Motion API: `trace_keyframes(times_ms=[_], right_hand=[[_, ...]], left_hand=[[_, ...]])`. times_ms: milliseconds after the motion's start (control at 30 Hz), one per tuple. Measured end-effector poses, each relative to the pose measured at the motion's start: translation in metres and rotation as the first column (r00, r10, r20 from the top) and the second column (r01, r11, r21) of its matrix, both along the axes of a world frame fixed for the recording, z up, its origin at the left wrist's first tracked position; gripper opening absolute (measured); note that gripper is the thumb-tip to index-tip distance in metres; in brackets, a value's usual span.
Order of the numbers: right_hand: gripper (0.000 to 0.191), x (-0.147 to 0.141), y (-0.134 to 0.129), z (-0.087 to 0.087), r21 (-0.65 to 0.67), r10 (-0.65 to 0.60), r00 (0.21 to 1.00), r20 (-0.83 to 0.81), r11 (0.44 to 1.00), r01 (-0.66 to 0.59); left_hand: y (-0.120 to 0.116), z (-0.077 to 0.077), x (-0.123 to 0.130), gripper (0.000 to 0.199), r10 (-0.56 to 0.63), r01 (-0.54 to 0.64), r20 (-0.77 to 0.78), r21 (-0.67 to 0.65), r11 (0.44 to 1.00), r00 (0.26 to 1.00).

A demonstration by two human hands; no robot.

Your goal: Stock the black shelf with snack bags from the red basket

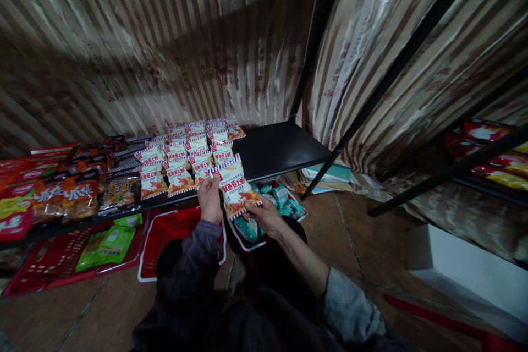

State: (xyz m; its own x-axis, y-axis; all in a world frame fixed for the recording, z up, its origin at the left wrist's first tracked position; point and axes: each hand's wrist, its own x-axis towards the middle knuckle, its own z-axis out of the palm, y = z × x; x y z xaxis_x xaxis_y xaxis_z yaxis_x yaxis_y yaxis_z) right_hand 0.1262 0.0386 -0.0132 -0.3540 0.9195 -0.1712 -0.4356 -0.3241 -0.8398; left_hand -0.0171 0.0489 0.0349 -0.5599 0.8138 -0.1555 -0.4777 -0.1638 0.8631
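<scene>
Between my two hands is a white and orange snack bag (235,190) with striped edges, held upright in front of the shelf's edge. My left hand (210,198) pinches its upper left side. On its lower right corner, the fingers of my right hand (266,214) are closed. Matching snack bags (179,173) stand in rows on the black shelf (276,146), just behind and left of the held one. Below my hands, a basket (251,247) contains several teal packets (282,195), partly hidden by my right hand and the bag.
Brown snack bags (80,195) and red packages (16,203) fill the shelf's left part. Red baskets (173,225) sit beneath, one with green packets (109,245). Black posts (363,115) rise at right, near a white box (466,269). Striped curtains (165,38) hang behind.
</scene>
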Motion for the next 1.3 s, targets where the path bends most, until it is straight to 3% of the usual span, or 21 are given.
trace_keyframes(times_ms=[233, 367, 433, 500, 600, 700, 800, 900, 1033, 1200, 1300], right_hand=[[0.042, 0.002, -0.003, 0.001, 0.080, -0.056, 0.994, 0.090, 0.996, 0.049], [0.043, 0.003, -0.002, 0.000, 0.235, -0.206, 0.955, 0.212, 0.960, 0.155], [0.043, 0.003, 0.000, 0.001, 0.375, -0.335, 0.895, 0.294, 0.902, 0.214], [0.039, 0.004, 0.001, 0.004, 0.563, -0.480, 0.795, 0.371, 0.797, 0.218], [0.039, 0.005, -0.002, 0.010, 0.790, -0.655, 0.626, 0.423, 0.605, 0.100], [0.050, 0.007, -0.010, 0.013, 0.874, -0.733, 0.510, 0.450, 0.479, -0.083], [0.060, 0.005, -0.020, 0.011, 0.868, -0.768, 0.406, 0.495, 0.421, -0.263], [0.062, 0.001, -0.029, 0.008, 0.840, -0.777, 0.345, 0.527, 0.415, -0.350], [0.056, -0.003, -0.037, 0.006, 0.819, -0.732, 0.391, 0.558, 0.410, -0.401], [0.051, 0.002, -0.043, 0.013, 0.807, -0.572, 0.570, 0.590, 0.385, -0.448], [0.044, 0.005, -0.037, 0.020, 0.836, -0.541, 0.650, 0.534, 0.452, -0.312]], left_hand=[[0.003, -0.004, -0.003, 0.037, -0.015, 0.013, -0.056, -0.039, 0.999, 0.998], [-0.003, -0.008, 0.001, 0.039, 0.057, -0.075, -0.157, -0.109, 0.991, 0.986], [-0.009, -0.007, 0.006, 0.039, 0.029, -0.047, -0.202, -0.086, 0.995, 0.979], [-0.016, -0.004, 0.013, 0.038, -0.076, 0.068, -0.212, -0.046, 0.997, 0.974], [-0.026, 0.004, 0.022, 0.041, -0.236, 0.240, -0.175, 0.001, 0.971, 0.956], [-0.031, 0.010, 0.028, 0.045, -0.307, 0.314, -0.098, 0.057, 0.948, 0.947], [-0.034, 0.011, 0.030, 0.044, -0.331, 0.334, -0.048, 0.098, 0.938, 0.943], [-0.033, 0.008, 0.030, 0.043, -0.319, 0.317, 0.012, 0.097, 0.944, 0.948], [-0.029, 0.000, 0.024, 0.045, -0.301, 0.292, 0.096, 0.095, 0.952, 0.949], [-0.026, -0.015, 0.008, 0.049, -0.276, 0.272, 0.104, 0.053, 0.961, 0.956], [-0.027, -0.022, 0.004, 0.053, -0.310, 0.306, 0.143, 0.050, 0.951, 0.940]])
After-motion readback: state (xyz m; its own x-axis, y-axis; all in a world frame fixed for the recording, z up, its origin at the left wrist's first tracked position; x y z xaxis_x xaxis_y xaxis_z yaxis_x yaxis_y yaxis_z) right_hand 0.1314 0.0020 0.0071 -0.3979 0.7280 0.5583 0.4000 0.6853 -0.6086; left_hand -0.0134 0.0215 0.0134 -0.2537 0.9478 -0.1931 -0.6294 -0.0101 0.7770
